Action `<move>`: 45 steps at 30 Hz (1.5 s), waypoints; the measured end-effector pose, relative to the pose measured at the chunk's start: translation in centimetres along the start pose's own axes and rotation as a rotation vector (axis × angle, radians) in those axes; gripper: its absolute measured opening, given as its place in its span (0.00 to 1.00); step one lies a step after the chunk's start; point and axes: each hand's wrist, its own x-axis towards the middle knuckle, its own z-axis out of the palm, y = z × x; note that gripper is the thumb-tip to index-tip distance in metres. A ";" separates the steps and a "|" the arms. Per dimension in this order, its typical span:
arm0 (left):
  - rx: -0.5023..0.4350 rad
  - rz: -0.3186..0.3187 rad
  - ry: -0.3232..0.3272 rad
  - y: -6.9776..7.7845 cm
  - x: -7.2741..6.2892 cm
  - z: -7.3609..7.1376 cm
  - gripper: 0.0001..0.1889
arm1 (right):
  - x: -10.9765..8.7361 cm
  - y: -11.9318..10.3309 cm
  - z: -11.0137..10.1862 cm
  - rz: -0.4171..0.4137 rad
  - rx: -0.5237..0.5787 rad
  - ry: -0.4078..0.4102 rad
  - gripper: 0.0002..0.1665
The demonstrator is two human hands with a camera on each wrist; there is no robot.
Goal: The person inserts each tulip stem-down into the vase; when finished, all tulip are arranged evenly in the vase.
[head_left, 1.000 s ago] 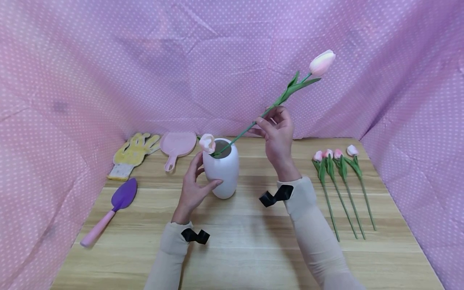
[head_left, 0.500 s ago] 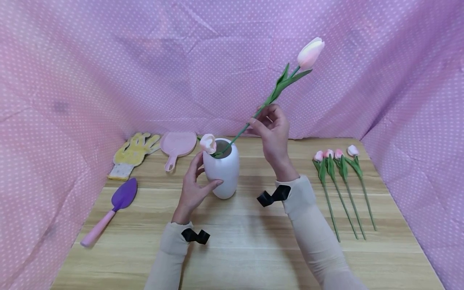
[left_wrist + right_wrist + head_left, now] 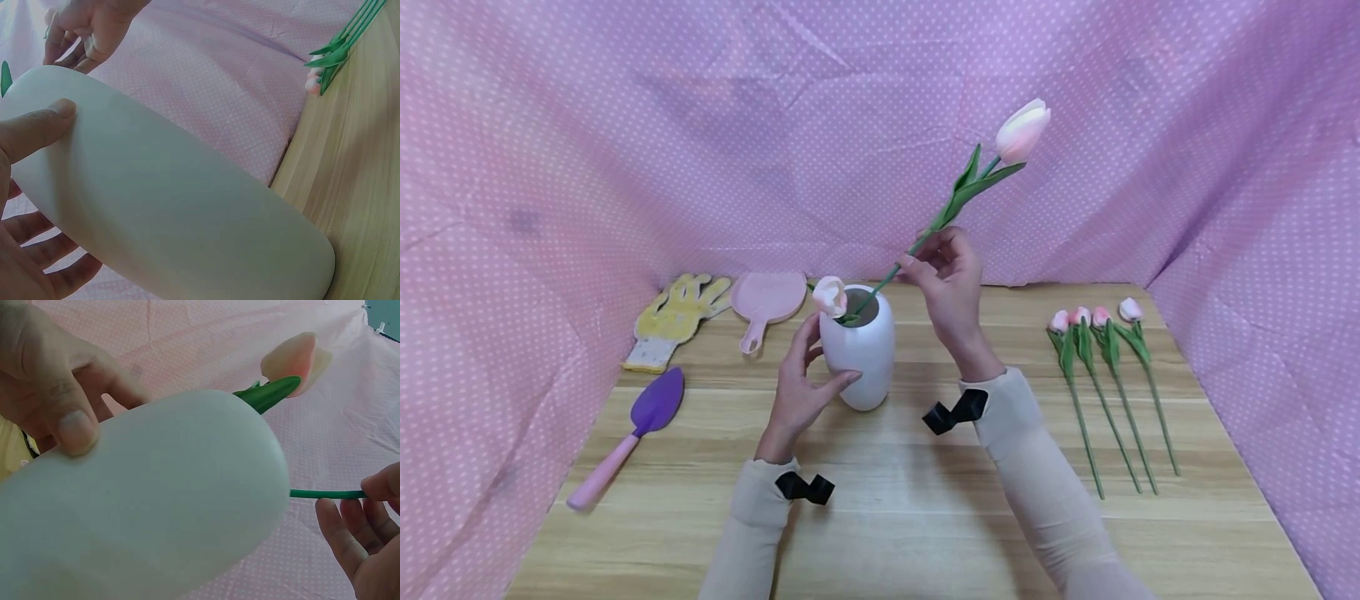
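A white vase stands upright on the wooden table, gripped round its left side by my left hand, thumb across the front. One pale pink tulip leans out over the vase's left rim. Between thumb and fingers, my right hand pinches the green stem of a second pale pink tulip. That stem slants down to the left into the vase mouth, its lower end hidden inside. In the right wrist view, the pinched stem runs behind the vase's rim.
Several pink tulips lie side by side on the table's right. At the left are a yellow and white glove, a pink dustpan-shaped piece and a purple trowel with a pink handle. Pink dotted cloth surrounds the table.
My right hand has moved left, carrying the tulip leftward and tilting it steeper; lately it has also sunk a little, the stem going deeper into the vase. My left hand and the vase stay put.
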 end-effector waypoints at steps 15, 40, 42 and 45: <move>0.007 -0.008 -0.006 -0.1 0.0 0.0 0.48 | 0.3 1.7 1.1 0.097 -0.230 -0.173 0.17; 0.009 0.023 -0.003 0.0 0.1 0.0 0.49 | -0.2 1.4 1.3 0.065 -0.651 -0.559 0.17; 0.006 0.020 -0.003 0.0 0.1 0.1 0.49 | -0.2 1.5 1.1 0.077 -0.629 -0.546 0.18; 0.004 0.014 -0.002 0.0 0.0 0.1 0.49 | -0.2 1.4 0.8 0.096 -0.593 -0.515 0.18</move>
